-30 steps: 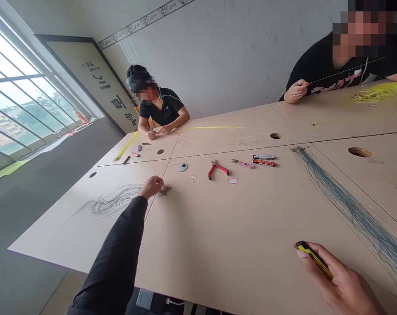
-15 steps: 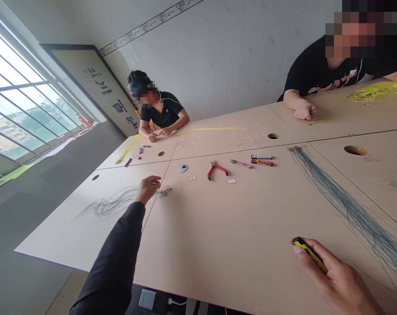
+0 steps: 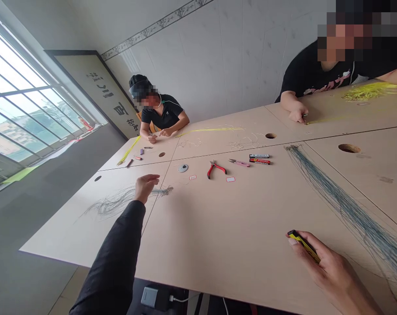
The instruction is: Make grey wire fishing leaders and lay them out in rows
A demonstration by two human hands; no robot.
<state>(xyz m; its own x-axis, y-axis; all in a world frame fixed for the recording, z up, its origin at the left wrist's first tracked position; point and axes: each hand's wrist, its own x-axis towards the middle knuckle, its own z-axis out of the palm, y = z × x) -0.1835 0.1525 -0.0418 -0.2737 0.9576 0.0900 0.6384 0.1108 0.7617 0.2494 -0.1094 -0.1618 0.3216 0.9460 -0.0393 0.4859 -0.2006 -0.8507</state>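
Observation:
My right hand (image 3: 332,267) is wrapped round a yellow and black lighter (image 3: 308,248), the thumb lying near its dark top end. My left hand (image 3: 145,188) hovers over the smaller bundle of thin grey-green cords (image 3: 120,201) on the left, near the knotted end. Its fingers are drawn together; what they pinch, if anything, is too small to make out. A longer bundle of the same cords (image 3: 346,201) lies to the right, past my right hand, with small brownish tips at its far end.
Red-handled pliers (image 3: 216,169), pink snips (image 3: 239,162), two more lighters (image 3: 259,161), a round grey disc (image 3: 183,168) and small labels (image 3: 230,179) lie mid-table. Two people sit across, handling yellow cords (image 3: 211,129). The table has round holes (image 3: 349,148).
My left hand has shifted slightly left, fingers drawn closer together. The right hand keeps the lighter, a little farther left in view. The camera has turned slightly.

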